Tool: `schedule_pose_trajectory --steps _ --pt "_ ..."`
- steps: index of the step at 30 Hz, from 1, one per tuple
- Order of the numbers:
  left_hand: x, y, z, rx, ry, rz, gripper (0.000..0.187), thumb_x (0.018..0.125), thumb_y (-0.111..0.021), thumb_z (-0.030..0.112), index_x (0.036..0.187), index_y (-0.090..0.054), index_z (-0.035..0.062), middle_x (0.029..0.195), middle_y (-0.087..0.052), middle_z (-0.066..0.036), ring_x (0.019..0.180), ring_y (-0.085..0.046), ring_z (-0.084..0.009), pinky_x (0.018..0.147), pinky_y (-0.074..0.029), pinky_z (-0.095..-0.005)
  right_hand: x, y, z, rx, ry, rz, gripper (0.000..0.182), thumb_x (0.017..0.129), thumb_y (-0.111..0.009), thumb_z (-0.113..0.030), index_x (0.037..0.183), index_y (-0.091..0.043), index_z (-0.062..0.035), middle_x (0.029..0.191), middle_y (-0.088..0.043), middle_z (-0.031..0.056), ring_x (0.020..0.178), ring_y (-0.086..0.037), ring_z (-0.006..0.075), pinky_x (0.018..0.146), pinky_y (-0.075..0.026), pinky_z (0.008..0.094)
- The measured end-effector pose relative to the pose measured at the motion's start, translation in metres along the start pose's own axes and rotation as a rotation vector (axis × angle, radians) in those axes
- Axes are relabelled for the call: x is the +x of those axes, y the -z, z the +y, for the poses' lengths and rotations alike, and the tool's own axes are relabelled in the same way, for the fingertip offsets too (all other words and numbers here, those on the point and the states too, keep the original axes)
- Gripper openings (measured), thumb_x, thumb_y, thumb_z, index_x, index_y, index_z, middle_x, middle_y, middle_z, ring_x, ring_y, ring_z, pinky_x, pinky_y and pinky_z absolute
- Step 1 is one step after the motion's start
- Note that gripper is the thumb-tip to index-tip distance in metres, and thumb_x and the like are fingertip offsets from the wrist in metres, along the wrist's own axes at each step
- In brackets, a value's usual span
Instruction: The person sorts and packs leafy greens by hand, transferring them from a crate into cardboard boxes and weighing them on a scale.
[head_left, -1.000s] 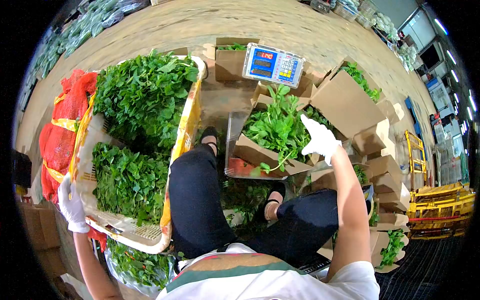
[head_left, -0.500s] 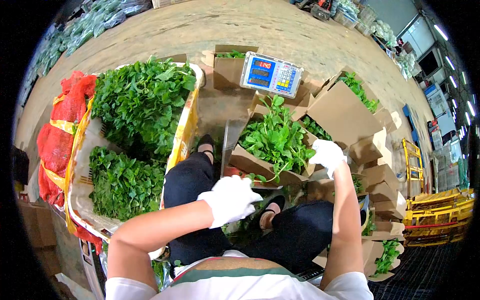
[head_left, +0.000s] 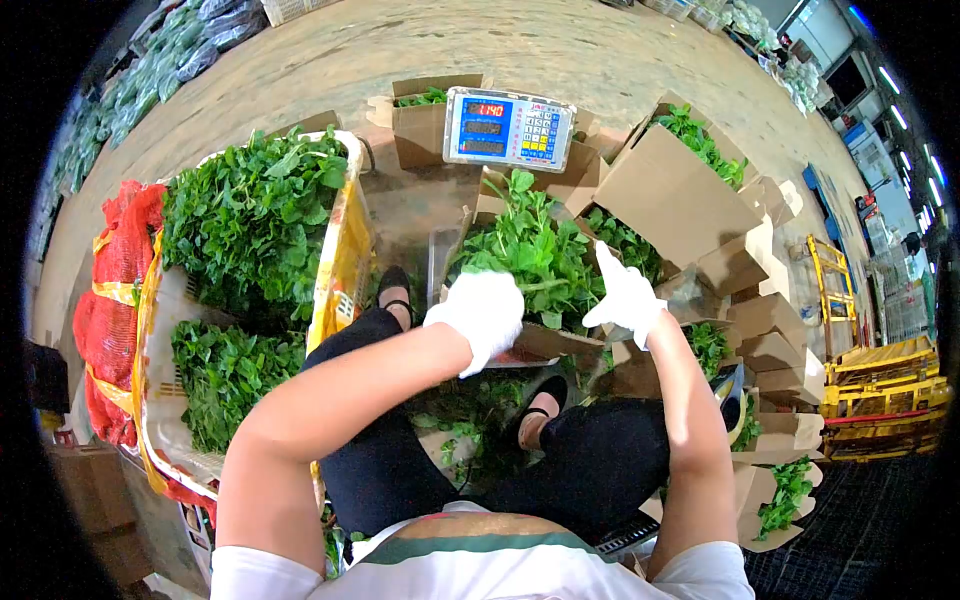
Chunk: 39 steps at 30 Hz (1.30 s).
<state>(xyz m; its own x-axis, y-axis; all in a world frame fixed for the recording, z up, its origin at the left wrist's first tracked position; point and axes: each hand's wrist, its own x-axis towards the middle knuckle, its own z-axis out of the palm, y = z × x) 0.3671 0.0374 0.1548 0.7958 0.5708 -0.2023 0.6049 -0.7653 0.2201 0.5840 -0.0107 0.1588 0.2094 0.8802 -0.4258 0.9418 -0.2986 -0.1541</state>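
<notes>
My left hand (head_left: 482, 318), in a white glove, is at the near left side of an open cardboard box (head_left: 545, 345) of leafy greens (head_left: 530, 240). Its fingers are curled closed at a pale stem that points right across the leaves; the fingertips are partly hidden. My right hand (head_left: 628, 302), also gloved, is at the right side of the same greens with thumb and index finger spread apart and nothing held. Behind the box, a scale display (head_left: 510, 128) reads 1.140 in red digits. The box appears to sit on the scale's platform.
Left of my legs stands a large white crate (head_left: 350, 200) with bundled greens (head_left: 240, 370), beside a red mesh sack (head_left: 110, 330). Several cardboard boxes (head_left: 680, 200) of greens curve around my right side. Yellow metal frames (head_left: 880, 390) are farther right. Loose leaves lie between my feet.
My left hand has moved up and forward from above my lap to the box's near edge. My right hand has shifted slightly left and its fingers have spread. The view has shifted a little.
</notes>
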Motion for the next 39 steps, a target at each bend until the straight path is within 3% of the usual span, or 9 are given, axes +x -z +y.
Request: schedule_pose_trajectory --steps 7,12,15,18,21,27,33,36,39 --pt "0.063 -0.009 -0.036 -0.005 0.131 -0.077 0.025 0.079 -0.044 0.009 0.099 -0.054 -0.0038 0.1 -0.056 -0.023 0.091 -0.057 -0.032 0.077 -0.046 -0.0376 0.036 -0.031 -0.021 -0.043 0.488 0.31 0.105 0.058 -0.073 -0.035 0.133 -0.011 0.0019 0.136 -0.019 0.0246 0.124 -0.024 0.0356 0.103 -0.023 0.0357" --pt "0.079 -0.049 -0.036 0.065 0.186 -0.249 0.034 0.082 -0.038 0.007 0.113 -0.045 -0.0049 0.108 -0.052 -0.023 0.1 -0.053 -0.0327 0.081 -0.045 -0.039 0.079 -0.073 -0.026 -0.289 0.595 0.147 0.093 0.067 -0.065 -0.044 0.132 -0.018 0.0022 0.137 -0.017 0.0222 0.125 -0.024 0.0335 0.101 -0.025 0.0389" --pt "0.07 -0.028 -0.028 0.062 0.107 -0.413 0.034 0.079 -0.043 0.007 0.11 -0.048 -0.0056 0.106 -0.054 -0.022 0.095 -0.056 -0.032 0.079 -0.046 -0.0376 0.083 -0.083 -0.036 -0.481 0.571 -0.073 0.073 0.066 -0.066 -0.043 0.118 -0.043 0.0028 0.136 -0.02 0.0211 0.126 -0.021 0.0344 0.102 -0.023 0.0402" --pt "0.079 -0.014 -0.026 0.196 -0.043 -0.441 0.025 0.074 -0.046 0.006 0.092 -0.059 -0.0044 0.103 -0.056 -0.021 0.09 -0.058 -0.0317 0.077 -0.046 -0.0376 0.103 -0.095 -0.026 -0.516 0.563 -0.06 0.079 0.064 -0.067 -0.045 0.122 -0.039 0.0009 0.136 -0.021 0.0199 0.126 -0.021 0.034 0.103 -0.021 0.0405" --pt "0.093 -0.025 -0.032 0.023 -0.055 0.048 0.02 0.075 -0.05 0.014 0.083 -0.062 -0.0007 0.103 -0.057 -0.018 0.097 -0.054 -0.0332 0.082 -0.044 -0.0355 0.105 -0.095 -0.029 -0.488 0.58 -0.055 0.086 0.063 -0.067 -0.046 0.127 -0.032 -0.0014 0.136 -0.022 0.018 0.127 -0.021 0.033 0.103 -0.02 0.0401" --pt "0.102 -0.082 -0.062 -0.164 0.233 -0.307 0.096 0.069 -0.068 0.033 0.136 -0.005 0.0059 0.142 -0.009 -0.013 0.127 -0.021 -0.0319 0.103 -0.024 -0.0375 0.079 -0.085 -0.03 -0.285 0.611 0.111 0.09 0.058 -0.073 -0.036 0.128 -0.028 -0.0007 0.136 -0.022 0.02 0.124 -0.025 0.035 0.101 -0.024 0.0392" --pt "0.114 -0.097 -0.064 -0.177 0.311 -0.346 0.102 0.067 -0.072 0.027 0.136 0.001 0.0071 0.143 -0.007 -0.01 0.127 -0.019 -0.0332 0.103 -0.023 -0.0405 0.053 -0.029 -0.05 -0.162 0.056 0.024 0.088 0.063 -0.073 -0.025 0.128 -0.022 0.004 0.109 -0.05 0.0222 0.095 -0.053 0.0346 0.075 -0.045 0.0398" --pt "0.119 -0.101 -0.065 -0.104 0.29 -0.385 0.107 0.064 -0.073 0.034 0.136 0.001 0.0069 0.143 -0.006 -0.01 0.126 -0.021 -0.0339 0.101 -0.026 -0.0422 0.064 -0.063 -0.047 -0.117 0.01 -0.284 0.062 0.081 -0.038 -0.008 0.133 -0.007 0.002 0.107 -0.054 0.0212 0.09 -0.057 0.033 0.078 -0.044 0.0418" --pt "0.116 -0.098 -0.059 -0.098 0.281 -0.352 0.107 0.064 -0.072 0.037 0.136 0.001 0.0067 0.142 -0.008 -0.011 0.126 -0.022 -0.0341 0.1 -0.027 -0.0423 0.085 -0.093 -0.053 0.057 -0.262 -0.265 0.059 0.086 -0.029 -0.012 0.136 0.002 -0.0076 0.116 -0.049 0.019 0.1 -0.053 0.0318 0.084 -0.042 0.042"
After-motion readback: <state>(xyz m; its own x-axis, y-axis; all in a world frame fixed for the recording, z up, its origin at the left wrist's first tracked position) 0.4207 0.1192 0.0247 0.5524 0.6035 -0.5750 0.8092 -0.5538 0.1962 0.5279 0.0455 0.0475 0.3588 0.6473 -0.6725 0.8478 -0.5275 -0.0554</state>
